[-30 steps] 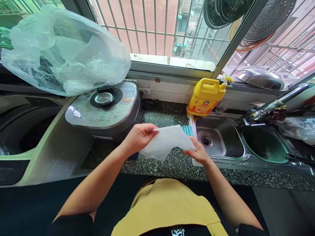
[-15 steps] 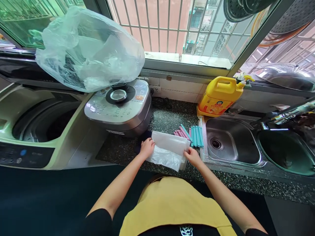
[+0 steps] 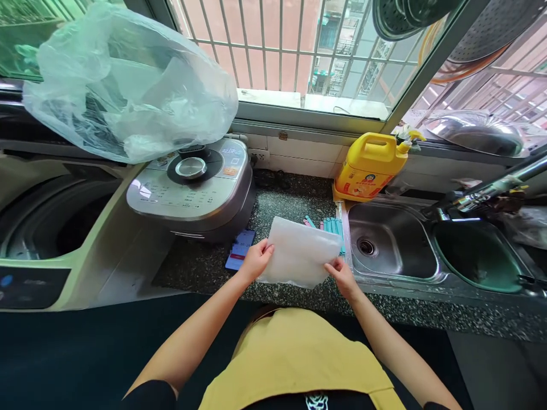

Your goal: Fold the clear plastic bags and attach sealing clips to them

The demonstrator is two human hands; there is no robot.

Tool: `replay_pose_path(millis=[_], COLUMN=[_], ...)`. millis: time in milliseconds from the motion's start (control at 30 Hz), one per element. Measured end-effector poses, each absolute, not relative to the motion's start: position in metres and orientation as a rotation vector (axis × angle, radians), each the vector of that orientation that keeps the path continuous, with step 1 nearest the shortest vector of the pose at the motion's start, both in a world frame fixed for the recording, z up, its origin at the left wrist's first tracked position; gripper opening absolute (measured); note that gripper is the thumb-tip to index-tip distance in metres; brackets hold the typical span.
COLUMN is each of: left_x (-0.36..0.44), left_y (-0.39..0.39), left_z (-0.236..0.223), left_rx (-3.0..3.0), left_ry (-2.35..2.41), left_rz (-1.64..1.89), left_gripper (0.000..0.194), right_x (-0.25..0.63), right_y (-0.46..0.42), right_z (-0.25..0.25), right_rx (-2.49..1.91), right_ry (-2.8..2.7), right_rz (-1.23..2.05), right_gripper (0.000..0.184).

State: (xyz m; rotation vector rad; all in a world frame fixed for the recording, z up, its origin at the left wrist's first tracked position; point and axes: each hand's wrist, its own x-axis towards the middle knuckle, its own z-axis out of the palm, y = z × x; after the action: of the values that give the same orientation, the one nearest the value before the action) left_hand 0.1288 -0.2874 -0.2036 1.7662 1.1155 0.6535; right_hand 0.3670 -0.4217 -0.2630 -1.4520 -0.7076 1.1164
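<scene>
A translucent white plastic sheet, perhaps a flat bag, (image 3: 301, 253) is stretched above the counter's front part. My left hand (image 3: 257, 260) pinches its left edge between thumb and fingers. At the right edge, my right hand (image 3: 341, 274) is closed on it in the same way. Behind the sheet's upper right corner lie slim teal sticks (image 3: 332, 226), which look like bag sealing clips, with a few pink ones (image 3: 307, 222) beside them, partly hidden. Left of my left hand, a phone with a lit blue screen (image 3: 240, 249) rests on the counter.
A rice cooker (image 3: 188, 188) stands at the back left, beneath a large bulging plastic bag (image 3: 137, 85). An open washing machine (image 3: 43, 210) is farther left. To the right are a yellow jug (image 3: 365, 168), a steel sink (image 3: 393, 242) and a green basin (image 3: 478, 253).
The sheet has been lifted and spread flatter, now covering more of the sticks. Both hands moved with it. The phone's lit screen has come into view. The head view has turned slightly right.
</scene>
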Motion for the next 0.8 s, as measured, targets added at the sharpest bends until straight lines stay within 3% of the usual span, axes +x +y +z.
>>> replay_pose_path(millis=[100, 200, 367, 400, 500, 633, 800], left_x=[0.126, 0.125, 0.136, 0.139, 0.143, 0.132, 0.129], left_y=[-0.286, -0.286, -0.285, -0.284, -0.281, -0.279, -0.288], left_z=[-0.180, -0.151, -0.116, -0.112, -0.104, -0.107, -0.120], left_rx=[1.901, 2.131, 2.452, 2.486, 2.493, 2.306, 1.969], left_ry=[1.033, 0.908, 0.701, 0.700, 0.767, 0.938, 1.014], left_rz=[0.640, 0.603, 0.479, 0.476, 0.507, 0.572, 0.788], left_gripper=[0.030, 0.031, 0.023, 0.023, 0.022, 0.015, 0.023], right_x=[0.382, 0.400, 0.384, 0.375, 0.355, 0.350, 0.346], right_y=[-0.421, -0.416, -0.380, -0.372, -0.356, -0.357, -0.363], right_z=[-0.256, -0.227, -0.154, -0.144, -0.135, -0.144, -0.149], right_rx=[-1.496, -1.537, -1.433, -1.397, -1.386, -1.426, -1.504], right_ry=[-0.745, -0.834, -1.541, -1.649, -1.742, -1.564, -1.399], right_rz=[1.053, 0.786, 0.527, 0.521, 0.493, 0.364, 0.061], right_gripper=[0.056, 0.058, 0.065, 0.063, 0.022, 0.017, 0.010])
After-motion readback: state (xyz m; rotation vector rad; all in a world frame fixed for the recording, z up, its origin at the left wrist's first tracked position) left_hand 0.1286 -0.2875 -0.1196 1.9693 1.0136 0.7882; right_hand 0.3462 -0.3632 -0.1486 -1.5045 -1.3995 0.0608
